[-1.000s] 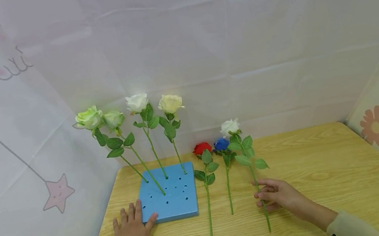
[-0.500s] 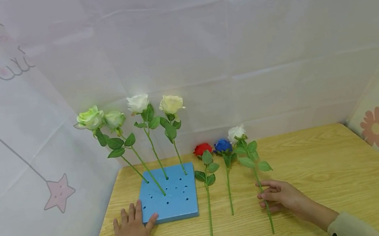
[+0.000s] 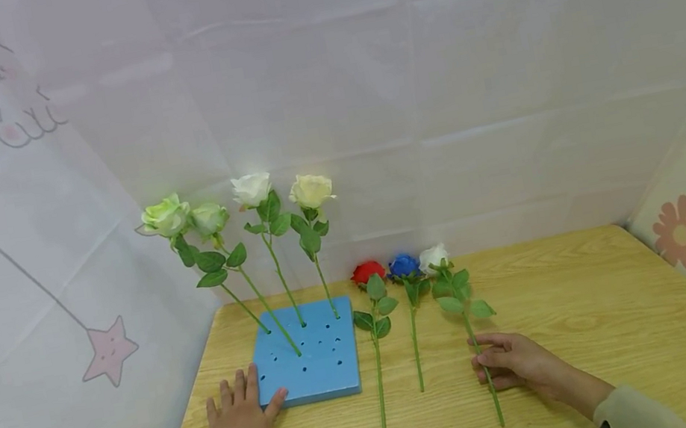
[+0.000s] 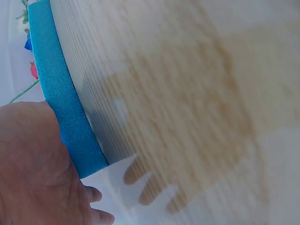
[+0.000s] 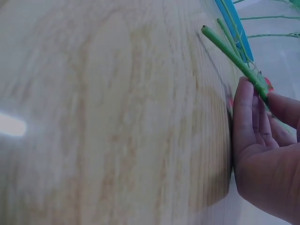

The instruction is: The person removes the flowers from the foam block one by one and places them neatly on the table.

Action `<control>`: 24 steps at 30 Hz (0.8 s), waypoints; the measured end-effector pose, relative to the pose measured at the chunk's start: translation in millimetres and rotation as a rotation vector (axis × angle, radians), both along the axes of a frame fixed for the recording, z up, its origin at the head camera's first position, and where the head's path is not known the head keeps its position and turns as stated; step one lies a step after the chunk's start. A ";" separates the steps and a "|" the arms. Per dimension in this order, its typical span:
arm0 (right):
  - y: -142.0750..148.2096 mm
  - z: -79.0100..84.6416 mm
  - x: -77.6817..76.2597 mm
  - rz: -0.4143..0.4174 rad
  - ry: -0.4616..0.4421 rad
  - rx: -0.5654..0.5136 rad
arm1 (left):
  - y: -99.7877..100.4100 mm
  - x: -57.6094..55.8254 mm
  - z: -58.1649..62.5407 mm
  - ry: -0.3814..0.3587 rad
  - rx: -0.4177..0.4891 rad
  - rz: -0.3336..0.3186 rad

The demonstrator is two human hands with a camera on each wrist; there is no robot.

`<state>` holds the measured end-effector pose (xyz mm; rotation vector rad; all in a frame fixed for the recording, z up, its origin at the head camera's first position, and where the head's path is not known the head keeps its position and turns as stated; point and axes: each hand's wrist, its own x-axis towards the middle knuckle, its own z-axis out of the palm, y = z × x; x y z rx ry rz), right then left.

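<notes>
My left hand (image 3: 238, 424) lies with its fingers spread at the front left corner of a blue foam block (image 3: 316, 381) dotted with holes. In the left wrist view that hand (image 4: 40, 164) touches the block's side (image 4: 61, 89). My right hand (image 3: 521, 364) pinches the green stem of a white rose (image 3: 435, 259) between thumb and fingers. Seen from the right wrist, the stem (image 5: 229, 54) crosses the fingertips and its cut end is held just off the table. To its left lie a blue rose (image 3: 404, 266) and a red rose (image 3: 368, 272).
Several roses stand in the block: a bright green one (image 3: 166, 216), a pale green one (image 3: 210, 219), a white one (image 3: 253, 190) and a cream one (image 3: 312, 190). A pale cloth (image 3: 502, 104) hangs behind the wooden table (image 3: 606, 321).
The white rose in my right hand has moved down and slightly right, its bloom now level with the blue one. My left hand stays at the block.
</notes>
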<state>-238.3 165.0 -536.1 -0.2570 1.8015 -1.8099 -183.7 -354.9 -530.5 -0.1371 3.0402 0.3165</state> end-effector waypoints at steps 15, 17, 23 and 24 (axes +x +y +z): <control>5.9 -2.2 -6.3 0.027 -0.014 0.029 | 4.9 2.1 5.3 0.012 -0.016 -0.001; 6.8 -0.7 -6.7 0.020 0.006 0.069 | 5.4 2.3 5.8 0.017 -0.020 -0.001; 9.3 6.7 -7.5 -0.037 0.041 0.216 | 5.6 2.8 5.9 0.021 -0.028 -0.002; 9.9 8.1 -7.8 -0.043 0.044 0.237 | 5.7 2.9 6.0 0.020 -0.029 -0.002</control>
